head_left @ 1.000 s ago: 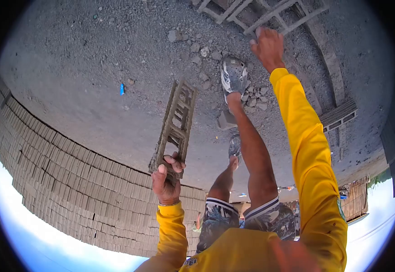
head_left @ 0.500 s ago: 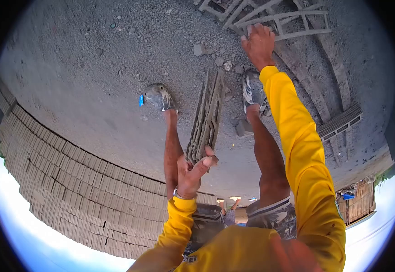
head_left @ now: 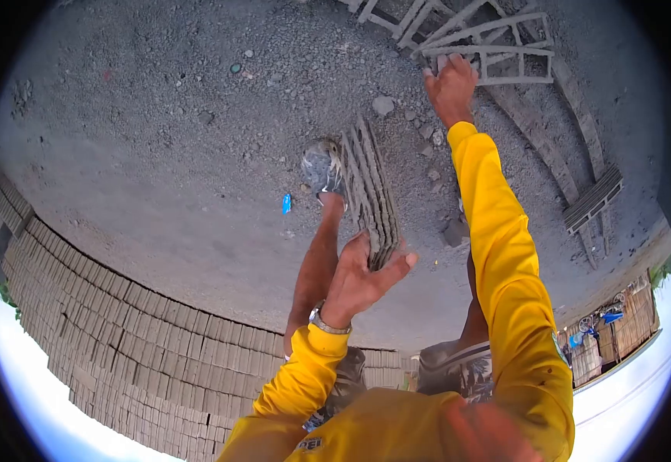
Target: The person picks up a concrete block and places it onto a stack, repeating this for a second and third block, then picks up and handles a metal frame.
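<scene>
My left hand (head_left: 358,281), with a watch at its wrist, grips the near end of a long, rough grey ridged block (head_left: 374,189). The thumb lies along the right side, and the other fingers are partly hidden. The block tilts up and away between my legs. My right hand (head_left: 451,83) reaches far forward, its fingers curled over the left end of a grey hollow concrete block (head_left: 516,65) that shows open cells. More hollow blocks (head_left: 420,19) lean in a fan beside it, touching or overlapping.
Long grey strips (head_left: 536,142) run over the gravel under the blocks. Another hollow block (head_left: 593,200) lies across them at the right. My foot (head_left: 322,165) is beside the ridged block. Loose stones (head_left: 382,105) and a blue scrap (head_left: 287,203) lie about. A large block stack (head_left: 143,331) rises at left.
The ridged block has swung from leaning right to leaning left, with my left hand still at its near end. My right hand stays at the hollow blocks. The view has shifted.
</scene>
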Demonstrator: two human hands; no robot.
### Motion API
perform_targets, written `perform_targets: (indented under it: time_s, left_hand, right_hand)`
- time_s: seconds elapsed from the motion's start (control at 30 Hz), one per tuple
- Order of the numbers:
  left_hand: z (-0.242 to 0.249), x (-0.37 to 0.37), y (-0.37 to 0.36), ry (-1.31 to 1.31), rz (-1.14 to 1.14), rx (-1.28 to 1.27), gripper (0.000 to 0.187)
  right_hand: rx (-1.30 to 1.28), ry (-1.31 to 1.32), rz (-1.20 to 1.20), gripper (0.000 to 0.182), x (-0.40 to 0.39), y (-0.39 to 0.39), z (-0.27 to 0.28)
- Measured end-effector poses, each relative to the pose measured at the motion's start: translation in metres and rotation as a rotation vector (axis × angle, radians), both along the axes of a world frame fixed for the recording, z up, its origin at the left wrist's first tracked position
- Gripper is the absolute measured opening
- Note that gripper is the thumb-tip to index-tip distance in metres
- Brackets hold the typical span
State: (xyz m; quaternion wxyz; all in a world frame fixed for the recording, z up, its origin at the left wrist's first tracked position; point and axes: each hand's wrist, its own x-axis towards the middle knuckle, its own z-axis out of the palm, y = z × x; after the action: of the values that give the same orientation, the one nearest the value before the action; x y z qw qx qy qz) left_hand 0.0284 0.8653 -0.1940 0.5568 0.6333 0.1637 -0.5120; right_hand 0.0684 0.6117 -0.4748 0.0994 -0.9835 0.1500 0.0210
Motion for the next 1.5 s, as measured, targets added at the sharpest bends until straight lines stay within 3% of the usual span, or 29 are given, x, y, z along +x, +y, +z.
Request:
perform_targets:
  time_s: [0.2,0.3,0.5,0.6,0.67,0.83,0.97,1.03,1.1,1.17,1.23,1.3,1.33,1.37,1.43,1.5]
  left_hand:
    - [-0.001,0.016,0.025,0.066,0.216,-0.001,0.024]
    - [-0.002,0.013,0.032,0.111,0.264,-0.016,0.025]
    - [-0.004,0.008,0.028,0.14,0.27,-0.004,0.027]
    - [-0.004,0.008,0.027,0.17,0.273,-0.004,0.028]
    - [-0.004,0.01,0.03,0.172,0.29,-0.002,0.028]
    - [-0.003,0.01,0.028,0.191,0.344,0.032,0.023]
    - [-0.002,0.008,0.019,0.04,0.243,0.026,0.021]
    - [-0.001,-0.002,0.013,0.002,0.183,0.036,0.021]
    - [0.001,-0.029,0.0,-0.12,0.191,0.076,0.023]
    - [-0.009,-0.04,-0.01,-0.24,0.149,0.11,0.024]
    - [-0.007,-0.056,-0.023,-0.283,0.094,0.154,0.025]
    - [0.003,-0.063,-0.029,-0.133,0.18,0.188,0.023]
    - [0.009,-0.062,-0.03,-0.07,0.214,0.192,0.023]
    - [0.01,-0.064,-0.029,-0.103,0.294,0.193,0.022]
    - [0.016,-0.074,-0.027,-0.093,0.513,0.145,0.02]
    - [0.032,-0.075,-0.023,-0.008,0.719,0.022,0.016]
  right_hand:
    - [-0.158,0.049,-0.112,0.027,0.03,0.037,-0.032]
    - [-0.06,0.113,-0.15,0.023,0.047,0.03,-0.024]
    - [0.119,-0.154,-0.155,0.025,0.101,0.04,-0.006]
    - [0.199,0.002,-0.219,0.024,0.121,0.062,-0.034]
    - [0.197,-0.031,-0.239,0.023,0.118,0.076,-0.04]
    - [0.027,0.035,-0.199,0.03,0.11,0.075,-0.039]
    - [0.152,0.247,-0.321,0.04,0.119,0.068,-0.027]
    - [0.253,0.376,-0.357,0.044,0.121,0.057,0.001]
    - [0.323,0.521,-0.264,0.061,0.112,0.042,0.061]
    - [0.441,0.408,-0.265,0.07,0.089,0.01,0.114]
    - [0.704,0.1,-0.334,0.063,0.057,-0.045,0.156]
    - [1.0,0.209,-0.384,0.052,0.042,-0.1,0.255]
    - [1.14,0.109,-0.497,0.045,0.021,-0.128,0.28]
    - [1.274,-0.012,-0.604,0.039,0.002,-0.161,0.299]
    - [1.372,-0.062,-0.581,0.03,-0.048,-0.221,0.327]
    - [1.556,-0.122,-0.639,0.025,-0.084,-0.232,0.376]
